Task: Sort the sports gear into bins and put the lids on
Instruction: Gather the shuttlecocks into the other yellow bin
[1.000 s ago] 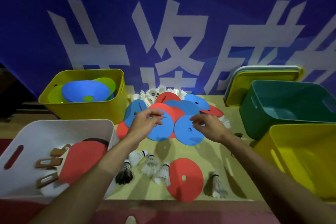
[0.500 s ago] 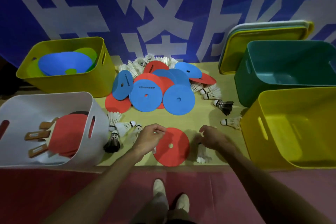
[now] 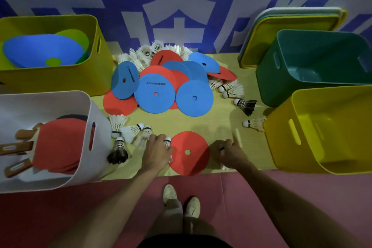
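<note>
A lone red flat disc (image 3: 188,153) lies at the mat's near edge between my hands. My left hand (image 3: 157,154) curls around a white shuttlecock (image 3: 167,141) just left of that disc. My right hand (image 3: 231,154) is curled over another white shuttlecock (image 3: 223,166) right of it; only feather tips show beneath the hand. A pile of blue and red discs (image 3: 165,86) sits mid-mat, with white shuttlecocks (image 3: 145,54) behind it. More shuttlecocks (image 3: 128,131) lie left of my left hand, others (image 3: 233,88) right of the pile.
Yellow bin (image 3: 100,62) back left holds blue and green cones. White bin (image 3: 96,119) front left holds red paddles. A green bin (image 3: 265,78) and a yellow bin (image 3: 281,143) stand open on the right. Stacked lids (image 3: 261,32) lean on the wall. My shoes (image 3: 181,199) stand on red floor.
Both hands came back from the disc pile to the mat's near edge. The left hand has closed on a shuttlecock; the right has closed over another.
</note>
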Tool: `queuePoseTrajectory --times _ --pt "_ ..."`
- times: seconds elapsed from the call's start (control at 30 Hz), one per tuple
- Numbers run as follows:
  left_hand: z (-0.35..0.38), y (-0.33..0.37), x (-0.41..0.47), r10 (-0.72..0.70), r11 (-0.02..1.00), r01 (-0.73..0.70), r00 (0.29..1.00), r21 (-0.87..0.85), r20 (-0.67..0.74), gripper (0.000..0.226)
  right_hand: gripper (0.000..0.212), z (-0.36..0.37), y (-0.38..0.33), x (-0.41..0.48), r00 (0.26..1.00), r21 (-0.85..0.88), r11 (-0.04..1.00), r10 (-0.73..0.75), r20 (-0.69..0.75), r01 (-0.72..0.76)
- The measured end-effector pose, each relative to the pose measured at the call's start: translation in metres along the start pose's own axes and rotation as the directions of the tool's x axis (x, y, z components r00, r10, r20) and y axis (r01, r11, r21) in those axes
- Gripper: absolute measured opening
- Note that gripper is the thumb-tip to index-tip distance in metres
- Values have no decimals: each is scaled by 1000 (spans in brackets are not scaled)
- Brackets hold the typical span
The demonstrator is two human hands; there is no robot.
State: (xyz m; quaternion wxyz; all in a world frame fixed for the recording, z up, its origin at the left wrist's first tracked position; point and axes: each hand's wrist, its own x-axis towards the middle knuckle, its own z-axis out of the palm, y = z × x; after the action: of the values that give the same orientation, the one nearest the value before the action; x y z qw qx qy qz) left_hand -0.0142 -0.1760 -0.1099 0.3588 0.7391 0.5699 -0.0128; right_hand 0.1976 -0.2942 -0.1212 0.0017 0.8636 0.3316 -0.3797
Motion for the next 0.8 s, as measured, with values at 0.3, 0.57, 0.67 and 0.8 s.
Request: queuePoseTrajectory --times 0.3,0.57,0.67,0.8 --pt "12 -19 6 94 986 -101 994 130 60 58 49 -19 -25 -6 997 203 979 46 -65 -32" --pt "3 -1 14 92 989 -80 991 -126 96 59 55 -65 -49 -12 992 158 987 1 -128 19" --pt "-4 17 20 64 980 -47 995 -196 79 58 53 -85 -60 -15 984 151 985 -52 -168 78" --pt "-18 50 22 119 939 -105 993 -328 23 30 55 -110 -68 -22 965 170 971 -127 -230 169"
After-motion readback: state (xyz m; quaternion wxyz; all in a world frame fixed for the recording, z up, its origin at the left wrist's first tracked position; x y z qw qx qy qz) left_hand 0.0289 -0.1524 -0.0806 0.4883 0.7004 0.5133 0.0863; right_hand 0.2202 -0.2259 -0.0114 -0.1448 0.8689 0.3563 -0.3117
